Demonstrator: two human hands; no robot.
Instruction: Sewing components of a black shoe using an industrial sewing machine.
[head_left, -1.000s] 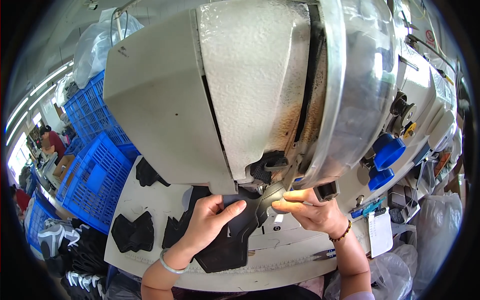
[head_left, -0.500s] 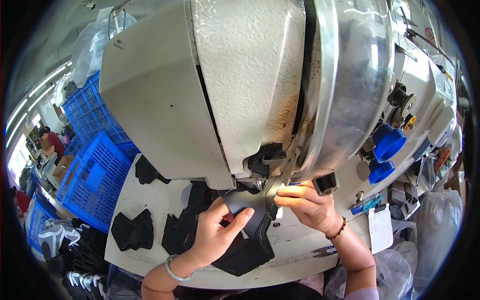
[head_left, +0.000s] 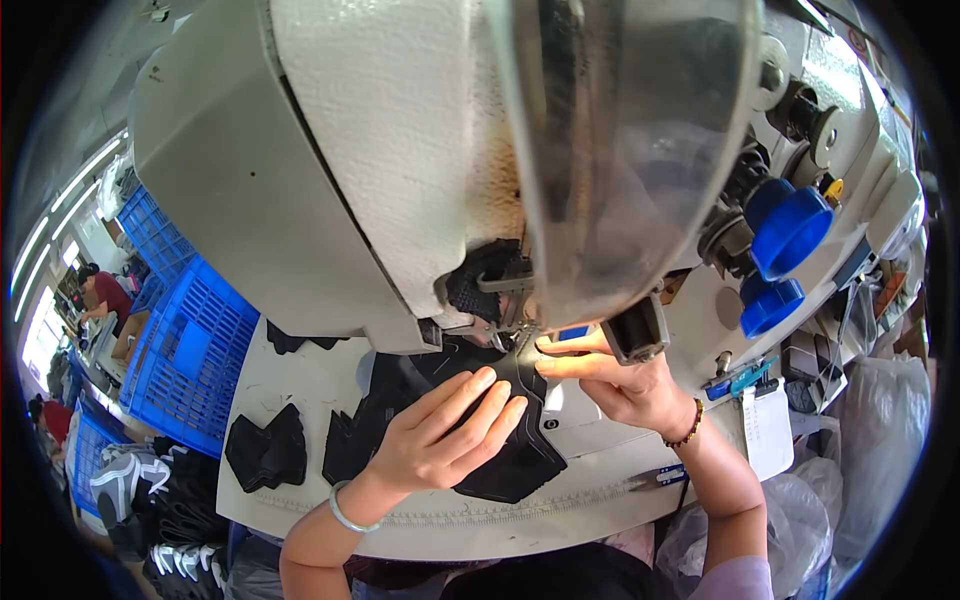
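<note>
A black sheet-like piece with cut edges [head_left: 510,462] lies on the white table under a sewing machine's needle area [head_left: 492,335]. My left hand [head_left: 440,435] rests flat on this piece, its fingers stretched out toward the needle. To the right of the needle, my right hand [head_left: 625,385] touches the piece's edge with two outstretched fingertips, slightly apart. The thumb side of that hand is partly hidden. Part of the piece disappears under the machine head [head_left: 390,130]. Left of my left hand lie more black cut pieces [head_left: 266,448].
A clear curved shield [head_left: 640,180] hangs over my right hand. Blue crates [head_left: 190,350] stand at the left, above stacked black-and-white shoe parts [head_left: 180,500]. Blue cups [head_left: 790,235], a white pad [head_left: 766,430] and plastic bags [head_left: 800,530] are at the right. A co-worker [head_left: 105,292] sits far left.
My left hand has gone from gripping the black piece with the thumb to lying flat on it. The piece has turned and shifted away from me. My right fingertips have moved farther in.
</note>
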